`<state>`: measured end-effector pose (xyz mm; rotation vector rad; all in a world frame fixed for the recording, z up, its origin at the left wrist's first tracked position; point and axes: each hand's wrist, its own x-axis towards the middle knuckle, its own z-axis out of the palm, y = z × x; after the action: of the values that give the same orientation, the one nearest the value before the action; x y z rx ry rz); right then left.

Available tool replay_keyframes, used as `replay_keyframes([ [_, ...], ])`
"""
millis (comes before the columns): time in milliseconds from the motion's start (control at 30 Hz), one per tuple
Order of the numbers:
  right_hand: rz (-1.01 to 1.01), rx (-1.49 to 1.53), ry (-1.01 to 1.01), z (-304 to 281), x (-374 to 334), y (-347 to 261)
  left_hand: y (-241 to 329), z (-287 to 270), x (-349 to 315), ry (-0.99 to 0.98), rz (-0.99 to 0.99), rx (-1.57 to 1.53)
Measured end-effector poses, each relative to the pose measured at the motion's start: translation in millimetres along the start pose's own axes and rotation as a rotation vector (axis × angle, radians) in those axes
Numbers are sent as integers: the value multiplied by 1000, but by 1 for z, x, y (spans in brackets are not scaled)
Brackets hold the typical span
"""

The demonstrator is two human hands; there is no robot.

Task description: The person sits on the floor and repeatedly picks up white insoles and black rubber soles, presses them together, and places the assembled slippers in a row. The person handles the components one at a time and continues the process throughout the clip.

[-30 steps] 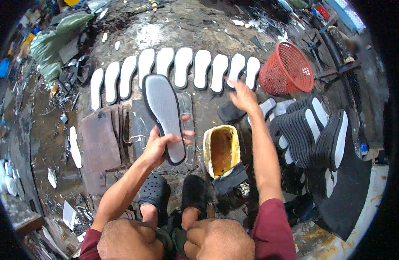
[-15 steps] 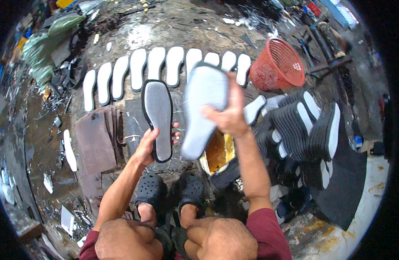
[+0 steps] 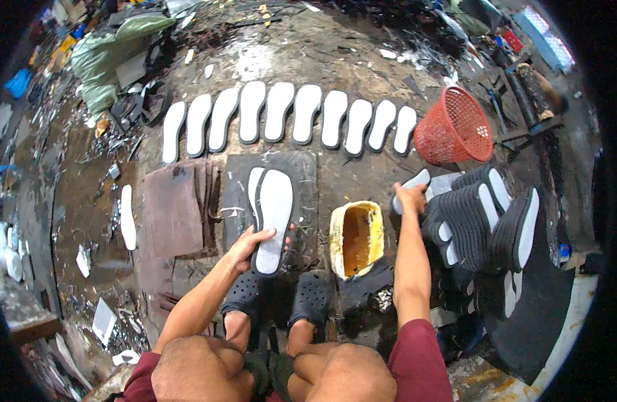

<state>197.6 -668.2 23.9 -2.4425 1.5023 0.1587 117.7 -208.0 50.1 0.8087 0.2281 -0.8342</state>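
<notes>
My left hand [image 3: 251,246] is closed round two shoe soles held together, one partly behind the other; the front white-topped sole [image 3: 275,218] has the thumb across it, and a white strip and dark edge of the rear sole [image 3: 255,191] show at its left. At the right, my right hand [image 3: 411,197] grips another dark-edged shoe sole [image 3: 416,179] lying beside stacked soles [image 3: 466,214]; part of it is hidden under the fingers. Between my hands stands a yellowish tub [image 3: 335,238] with amber-brown stuff inside.
Several white-topped soles [image 3: 253,112] lie in a curved row ahead. A red perforated basket [image 3: 452,134] leans at its right end. Brown sheets [image 3: 174,211] are piled at left, a dark board [image 3: 301,181] lies in the middle, and a green sack [image 3: 97,70] sits far left.
The white sole from my right hand now lies against the grey-faced one in my left hand. My right hand has moved right and down onto a sole by the stacks. The view has shifted.
</notes>
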Motion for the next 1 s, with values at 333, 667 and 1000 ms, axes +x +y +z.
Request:
replay_keyframes([
  [333, -1877, -45, -79, -47, -234, -44, -25, -41, 20, -45, -161, -495],
  [667, -1589, 416, 128, -60, -273, -31, -6, -60, 8, 465, 197, 698],
  [1000, -15, 1104, 1073, -210, -149, 143, -27, -38, 3, 750, 396, 1611],
])
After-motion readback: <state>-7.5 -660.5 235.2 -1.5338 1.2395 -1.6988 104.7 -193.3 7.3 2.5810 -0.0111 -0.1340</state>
